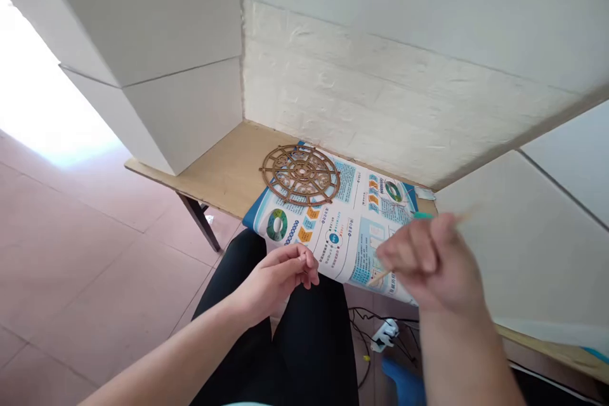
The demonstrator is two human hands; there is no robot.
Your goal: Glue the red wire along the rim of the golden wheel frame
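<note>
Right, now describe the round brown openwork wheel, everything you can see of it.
The round brown openwork wheel has concentric rims, straight spokes from a small ringed hub, and curled scrollwork between them; small knobs stick out past the outer rim. Whether it is wood, metal or plastic can't be told. It looks whole and lies flat, mostly on the printed sheet, its left edge reaching over the bare wooden board. Neither the left hand nor the right hand touches it.

Wooden tabletop (227, 168) before us, printed sheet (340, 247) that we see spread across it, brown openwork disc (311, 172) lying mostly on the sheet, its left side past the sheet's edge, small white piece (425, 193) near the wall side.
</note>
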